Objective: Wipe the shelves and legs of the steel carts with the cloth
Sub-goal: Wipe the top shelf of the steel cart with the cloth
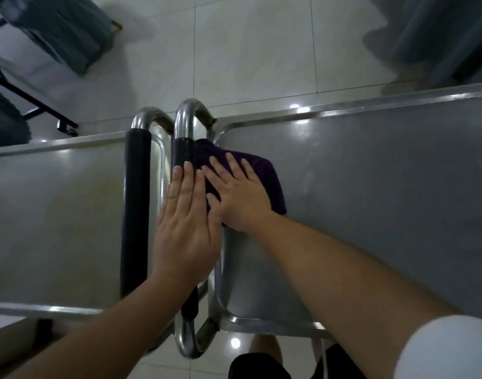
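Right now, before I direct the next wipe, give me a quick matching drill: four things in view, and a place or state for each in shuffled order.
Things:
1. purple cloth
2. left hand
3. right hand
4. left cart's handle grip

Places or states:
A. untouched, left of both hands
B. flat on the cloth, fingers spread
C. lying on the right cart's top shelf
D. fingers straight, over the right cart's black handle

Pairs: 1-C, 2-D, 3-B, 4-A
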`<state>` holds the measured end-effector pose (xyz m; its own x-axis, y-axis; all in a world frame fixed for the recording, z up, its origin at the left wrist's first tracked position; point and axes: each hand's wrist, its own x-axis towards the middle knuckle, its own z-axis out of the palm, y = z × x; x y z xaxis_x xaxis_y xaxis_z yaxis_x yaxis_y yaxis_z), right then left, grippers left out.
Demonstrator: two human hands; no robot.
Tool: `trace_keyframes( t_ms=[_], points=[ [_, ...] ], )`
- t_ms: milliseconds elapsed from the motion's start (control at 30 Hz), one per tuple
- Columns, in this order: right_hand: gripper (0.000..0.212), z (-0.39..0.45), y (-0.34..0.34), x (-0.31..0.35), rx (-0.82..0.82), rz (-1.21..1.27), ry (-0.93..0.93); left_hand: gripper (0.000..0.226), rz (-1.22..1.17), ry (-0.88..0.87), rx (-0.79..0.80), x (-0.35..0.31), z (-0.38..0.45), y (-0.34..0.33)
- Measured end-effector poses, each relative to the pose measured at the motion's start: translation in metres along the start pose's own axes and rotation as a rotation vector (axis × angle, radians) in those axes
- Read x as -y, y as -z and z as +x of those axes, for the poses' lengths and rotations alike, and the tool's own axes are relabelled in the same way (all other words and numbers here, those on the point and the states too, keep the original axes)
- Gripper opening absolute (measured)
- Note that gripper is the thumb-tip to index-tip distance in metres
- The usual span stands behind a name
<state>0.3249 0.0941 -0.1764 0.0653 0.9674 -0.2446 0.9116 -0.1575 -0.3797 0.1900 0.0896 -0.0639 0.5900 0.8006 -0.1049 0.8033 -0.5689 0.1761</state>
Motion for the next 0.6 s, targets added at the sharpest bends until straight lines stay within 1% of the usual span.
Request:
trace_keyframes(
  t_ms=[67, 100, 133, 200, 367, 467, 533, 600],
  points=[
    [0.066, 0.005, 0.005, -0.012, 0.060, -0.051, 0.188, 0.065, 0.002, -0.002, 0.003, 0.000, 0.000, 0.001],
    [0.065, 0.005, 0.008, -0.024, 0.068, -0.085, 0.238, 0.066, 0.005, -0.002, 0.009, 0.000, 0.000, 0.001],
    [0.065, 0.003, 0.012, -0.037, 0.067, -0.104, 0.250, 0.066, 0.011, -0.003, 0.017, 0.000, 0.000, 0.002],
    [0.064, -0.005, 0.024, -0.071, 0.026, -0.100, 0.180, 0.066, 0.014, -0.004, 0.019, 0.000, 0.001, 0.002],
    [0.069, -0.037, 0.076, -0.192, -0.098, -0.090, -0.216, 0.068, -0.038, 0.007, 0.037, -0.003, 0.001, 0.005],
    [0.074, -0.062, 0.101, -0.263, -0.214, -0.046, -0.484, 0.070, -0.076, 0.028, 0.046, -0.002, 0.001, 0.005],
    [0.074, -0.073, 0.112, -0.297, -0.295, -0.022, -0.700, 0.070, -0.081, 0.028, 0.038, -0.002, 0.001, 0.004],
    [0.075, -0.072, 0.118, -0.309, -0.348, 0.035, -0.914, 0.071, -0.083, 0.027, 0.039, -0.003, 0.001, 0.004]
  ],
)
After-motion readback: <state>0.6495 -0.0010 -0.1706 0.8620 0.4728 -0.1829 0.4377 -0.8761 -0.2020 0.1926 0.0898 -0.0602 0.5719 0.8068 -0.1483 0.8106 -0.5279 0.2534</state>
